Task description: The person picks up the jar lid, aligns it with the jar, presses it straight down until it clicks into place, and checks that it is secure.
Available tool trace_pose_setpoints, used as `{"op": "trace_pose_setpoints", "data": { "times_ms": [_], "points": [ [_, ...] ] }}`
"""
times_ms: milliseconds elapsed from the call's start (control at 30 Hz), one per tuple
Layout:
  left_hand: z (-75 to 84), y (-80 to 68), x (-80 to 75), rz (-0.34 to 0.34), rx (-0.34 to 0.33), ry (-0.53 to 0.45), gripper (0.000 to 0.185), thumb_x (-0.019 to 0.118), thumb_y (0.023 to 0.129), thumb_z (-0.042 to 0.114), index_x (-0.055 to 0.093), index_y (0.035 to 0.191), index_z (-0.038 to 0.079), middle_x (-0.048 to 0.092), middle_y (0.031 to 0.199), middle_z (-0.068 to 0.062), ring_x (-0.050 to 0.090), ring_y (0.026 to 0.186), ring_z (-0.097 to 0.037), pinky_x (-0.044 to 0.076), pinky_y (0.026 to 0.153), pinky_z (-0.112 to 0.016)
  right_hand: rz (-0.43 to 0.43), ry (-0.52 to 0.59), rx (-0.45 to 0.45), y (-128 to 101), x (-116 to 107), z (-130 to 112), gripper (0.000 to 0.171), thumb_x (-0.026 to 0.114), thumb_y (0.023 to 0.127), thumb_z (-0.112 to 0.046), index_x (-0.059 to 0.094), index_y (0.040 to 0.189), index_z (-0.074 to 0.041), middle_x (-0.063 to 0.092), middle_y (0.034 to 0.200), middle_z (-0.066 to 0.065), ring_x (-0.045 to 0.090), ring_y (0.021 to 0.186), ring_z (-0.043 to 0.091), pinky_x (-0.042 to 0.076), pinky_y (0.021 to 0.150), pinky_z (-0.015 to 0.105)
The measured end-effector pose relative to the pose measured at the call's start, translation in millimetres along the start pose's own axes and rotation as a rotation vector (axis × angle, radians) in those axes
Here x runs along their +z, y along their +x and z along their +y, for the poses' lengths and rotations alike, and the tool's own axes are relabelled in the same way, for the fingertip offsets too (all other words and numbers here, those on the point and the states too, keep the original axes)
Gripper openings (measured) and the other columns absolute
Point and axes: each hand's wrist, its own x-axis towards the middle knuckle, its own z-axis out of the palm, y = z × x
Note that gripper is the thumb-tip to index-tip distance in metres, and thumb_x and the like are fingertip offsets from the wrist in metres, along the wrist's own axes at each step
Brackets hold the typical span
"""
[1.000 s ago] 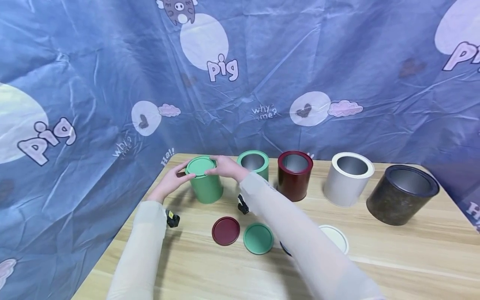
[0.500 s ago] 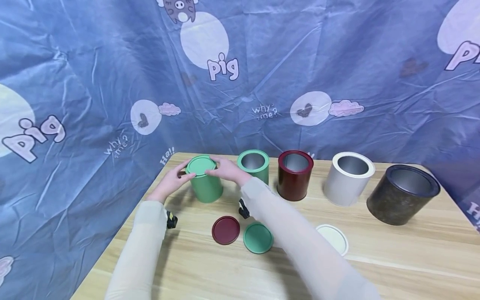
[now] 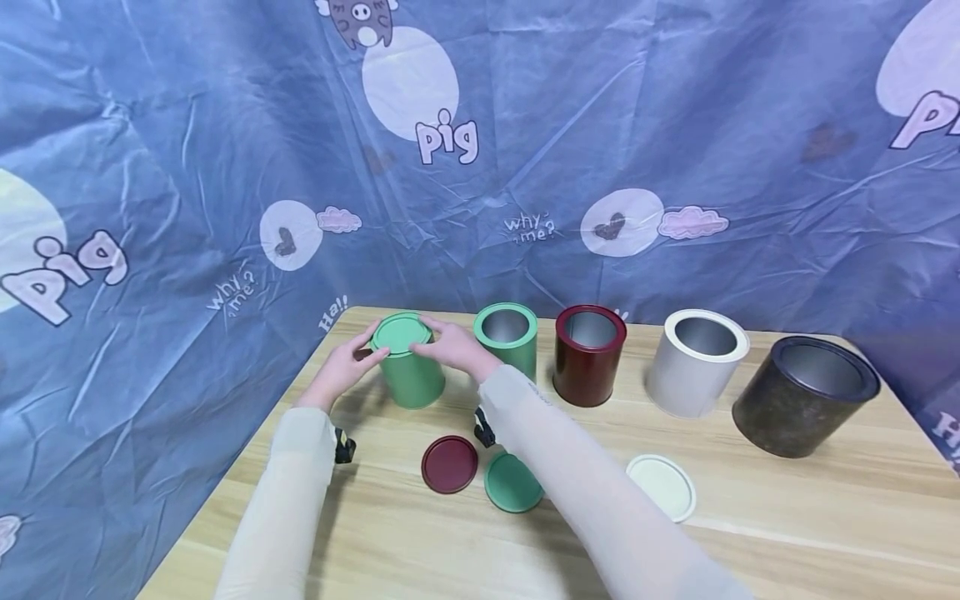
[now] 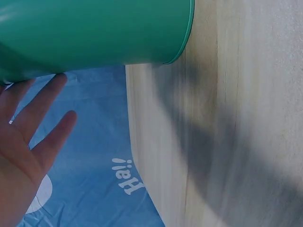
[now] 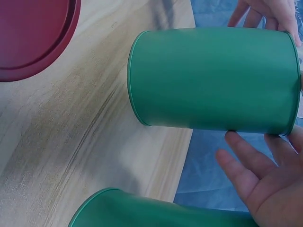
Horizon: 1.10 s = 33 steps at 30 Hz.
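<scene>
Only the head view shows the lid (image 3: 401, 333) on my green can (image 3: 411, 371), upright on the counter (image 3: 750, 533); my left hand (image 3: 347, 364) and right hand (image 3: 456, 346) touch its rim, fingers (image 5: 239, 163) relaxed.

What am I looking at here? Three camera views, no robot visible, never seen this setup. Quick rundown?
There is no machine: a person works with two bare hands, wearing one camera on the head and one on each wrist.

The wide picture is the head view. On the wooden table stand five tins: a lidded green tin, an open green tin, a dark red tin, a white tin and a dark tin. Three loose lids lie nearer the person: a red lid, a green lid and a white lid.

The left hand and right hand sit either side of the lidded green tin's top, fingertips at its rim.

Each wrist view shows that tin side-on, with straight fingers by its top edge. Neither hand has a closed grip on it.
</scene>
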Motion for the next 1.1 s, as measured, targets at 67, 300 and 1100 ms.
{"op": "trace_pose_setpoints", "data": {
  "times_ms": [67, 300, 1100],
  "points": [
    [1.1, -0.5, 0.8, 0.001, -0.002, -0.004, 0.066, 0.059, 0.096, 0.034, 0.03, 0.153, 0.016, 0.031, 0.155, -0.019, 0.053, 0.124, -0.042, 0.043, 0.105, -0.05, 0.007, -0.005, 0.003, -2, 0, -1, 0.068, 0.064, 0.089, -0.044, 0.037, 0.15, -0.028, 0.045, 0.149, 0.011, 0.041, 0.138, 0.03, 0.037, 0.112, 0.047],
    [3.1, -1.0, -0.1, -0.008, -0.018, 0.029, 0.066, 0.059, 0.096, 0.039, 0.03, 0.153, 0.021, 0.032, 0.154, -0.018, 0.054, 0.124, -0.042, 0.043, 0.104, -0.052, 0.009, -0.001, 0.006, -5, -1, -1, 0.068, 0.063, 0.09, -0.043, 0.037, 0.15, -0.028, 0.044, 0.149, 0.01, 0.041, 0.138, 0.03, 0.037, 0.112, 0.047],
    [26.6, 10.7, -27.4, -0.175, 0.015, 0.265, 0.07, 0.06, 0.095, 0.038, 0.034, 0.148, 0.003, 0.044, 0.144, -0.025, 0.048, 0.126, -0.046, 0.037, 0.107, -0.057, 0.014, 0.034, 0.008, 1, -1, -2, 0.068, 0.066, 0.088, -0.04, 0.039, 0.149, -0.026, 0.044, 0.149, 0.012, 0.04, 0.138, 0.032, 0.036, 0.112, 0.048]
  ]
}}
